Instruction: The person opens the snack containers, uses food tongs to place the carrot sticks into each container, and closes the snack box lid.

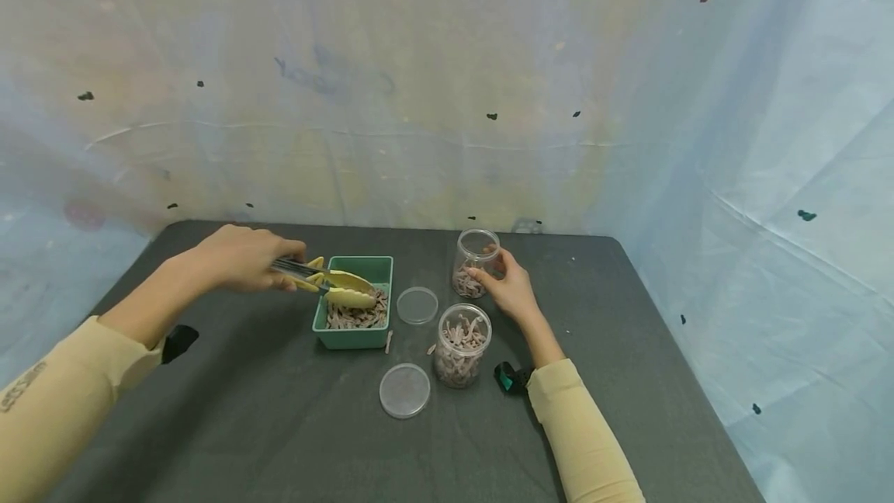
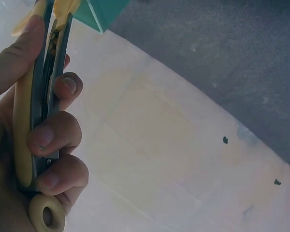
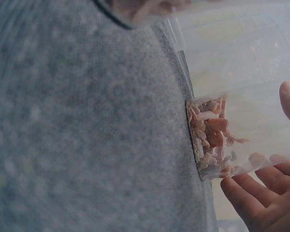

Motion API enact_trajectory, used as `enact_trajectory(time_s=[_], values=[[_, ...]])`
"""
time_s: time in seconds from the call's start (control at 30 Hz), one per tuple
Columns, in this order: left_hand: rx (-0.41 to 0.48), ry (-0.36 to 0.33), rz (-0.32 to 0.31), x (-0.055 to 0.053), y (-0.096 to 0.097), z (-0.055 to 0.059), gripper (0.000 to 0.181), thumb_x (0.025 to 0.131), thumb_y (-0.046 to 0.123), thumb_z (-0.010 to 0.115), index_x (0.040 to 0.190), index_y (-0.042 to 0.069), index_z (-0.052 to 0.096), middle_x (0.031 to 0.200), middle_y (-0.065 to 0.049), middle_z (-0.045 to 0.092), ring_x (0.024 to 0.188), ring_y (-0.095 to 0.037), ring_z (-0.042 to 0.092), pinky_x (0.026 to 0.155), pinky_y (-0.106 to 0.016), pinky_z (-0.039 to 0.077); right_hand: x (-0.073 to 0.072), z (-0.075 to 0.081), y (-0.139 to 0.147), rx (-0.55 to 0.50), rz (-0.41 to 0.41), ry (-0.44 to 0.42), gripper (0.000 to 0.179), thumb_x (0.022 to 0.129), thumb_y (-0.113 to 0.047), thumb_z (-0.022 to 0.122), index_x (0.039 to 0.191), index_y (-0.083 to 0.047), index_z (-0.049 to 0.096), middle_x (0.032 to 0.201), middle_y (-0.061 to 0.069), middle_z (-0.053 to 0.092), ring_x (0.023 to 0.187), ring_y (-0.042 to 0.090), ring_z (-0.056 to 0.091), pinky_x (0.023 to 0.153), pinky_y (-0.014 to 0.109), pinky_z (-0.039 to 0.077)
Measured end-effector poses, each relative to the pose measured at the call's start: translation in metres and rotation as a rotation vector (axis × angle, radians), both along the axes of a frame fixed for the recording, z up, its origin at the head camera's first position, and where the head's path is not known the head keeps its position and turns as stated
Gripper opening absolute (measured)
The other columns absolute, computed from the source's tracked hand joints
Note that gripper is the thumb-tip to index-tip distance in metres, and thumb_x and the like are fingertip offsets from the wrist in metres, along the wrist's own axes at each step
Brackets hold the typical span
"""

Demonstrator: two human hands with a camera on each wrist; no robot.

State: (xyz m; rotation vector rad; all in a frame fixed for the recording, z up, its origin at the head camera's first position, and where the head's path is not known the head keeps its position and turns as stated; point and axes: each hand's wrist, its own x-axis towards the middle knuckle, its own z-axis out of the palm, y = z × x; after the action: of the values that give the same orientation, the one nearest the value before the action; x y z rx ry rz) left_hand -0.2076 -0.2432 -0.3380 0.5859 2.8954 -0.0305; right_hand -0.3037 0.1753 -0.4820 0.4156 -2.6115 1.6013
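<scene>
My left hand (image 1: 244, 258) grips a pair of tongs (image 2: 50, 92) with yellow heads and metal handles, fingers wrapped round the handles. The heads reach into a green plastic bin (image 1: 352, 340), over a layer of thin pinkish-brown strips (image 1: 349, 317). On the right, my right hand (image 1: 511, 286) holds a clear jar (image 1: 478, 247) by its side, thumb and fingers spread around the wall. Similar strips (image 3: 210, 130) fill only the bottom of this jar. A second clear jar (image 1: 457, 367), closer to me, is filled nearly to the rim with strips.
Two round clear lids lie flat on the dark table (image 1: 279, 418): one lid (image 1: 417, 306) beside the bin, another lid (image 1: 405, 391) nearer me. Loose strips lie by the bin and by the fuller jar. A pale plastic sheet (image 1: 391, 99) hangs behind the table.
</scene>
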Motion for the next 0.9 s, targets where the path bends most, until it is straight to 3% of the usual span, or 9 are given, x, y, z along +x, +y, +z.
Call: enact_trajectory(time_s=[0.3, 0.57, 0.9], values=[[0.087, 0.023, 0.031, 0.004, -0.006, 0.002, 0.041, 0.095, 0.053, 0.072, 0.124, 0.025, 0.068, 0.086, 0.010, 0.065, 0.063, -0.014, 0.050, 0.054, -0.034, 0.038, 0.000, 0.000, 0.001, 0.003, -0.005, 0.002, 0.072, 0.097, -0.038, 0.076, 0.153, -0.004, 0.046, 0.150, 0.019, 0.054, 0.138, 0.036, 0.053, 0.110, 0.052, 0.046], [0.144, 0.040, 0.043, 0.007, -0.016, -0.002, 0.044, 0.095, 0.057, 0.070, 0.125, 0.025, 0.069, 0.103, 0.005, 0.072, 0.069, -0.010, 0.056, 0.055, -0.034, 0.041, -0.001, 0.000, 0.002, 0.009, -0.005, 0.003, 0.073, 0.097, -0.038, 0.076, 0.154, -0.003, 0.045, 0.149, 0.020, 0.054, 0.138, 0.037, 0.054, 0.109, 0.052, 0.046], [0.168, 0.071, 0.096, 0.011, -0.024, 0.003, 0.049, 0.094, 0.065, 0.065, 0.126, 0.027, 0.069, 0.100, 0.006, 0.071, 0.074, -0.011, 0.058, 0.058, -0.036, 0.043, -0.002, 0.000, 0.002, 0.005, 0.002, 0.007, 0.075, 0.097, -0.041, 0.076, 0.154, -0.003, 0.045, 0.150, 0.020, 0.053, 0.138, 0.037, 0.053, 0.110, 0.052, 0.045]])
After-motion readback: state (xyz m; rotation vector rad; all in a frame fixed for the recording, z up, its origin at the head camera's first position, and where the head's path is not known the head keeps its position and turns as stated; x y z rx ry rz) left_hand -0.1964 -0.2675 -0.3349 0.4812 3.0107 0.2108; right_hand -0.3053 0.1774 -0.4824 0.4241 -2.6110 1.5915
